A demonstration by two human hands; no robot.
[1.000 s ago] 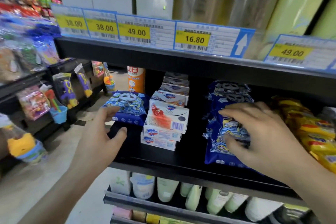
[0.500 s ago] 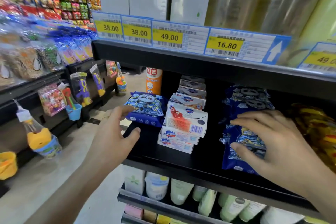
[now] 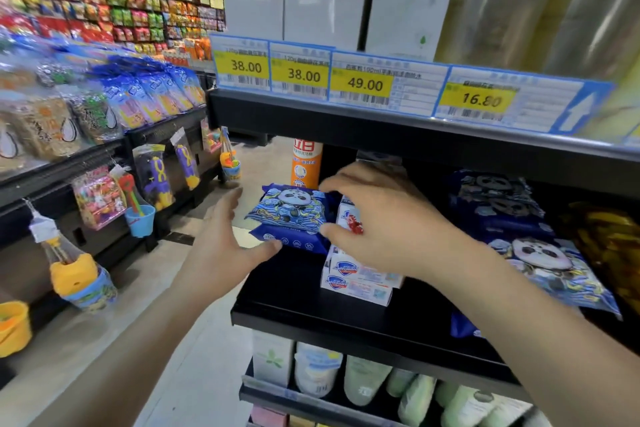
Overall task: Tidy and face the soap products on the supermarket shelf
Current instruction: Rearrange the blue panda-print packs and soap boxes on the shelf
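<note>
Setting: I am standing at a black supermarket shelf [image 3: 346, 319], with yellow price tags [image 3: 360, 84] running along the shelf edge above it.
Blue panda pack: it is lying at the left end of the shelf [image 3: 294, 215], on top of another blue pack, just beside the soap boxes.
Soap boxes: white boxes are sitting stacked [image 3: 356, 282] right of the pack, partly hidden behind my right hand.
Left grip: my left hand [image 3: 221, 250] is reaching at the pack's left side, fingers spread, thumb tip touching its lower front corner.
Right grip: my right hand [image 3: 388, 222] is arching over the pack's right edge, fingers and thumb spread; I cannot tell whether it is pinching yet.
Other stock: more blue panda packs [image 3: 540, 260] are leaning further right; an orange bottle [image 3: 306, 163] is standing behind.
</note>
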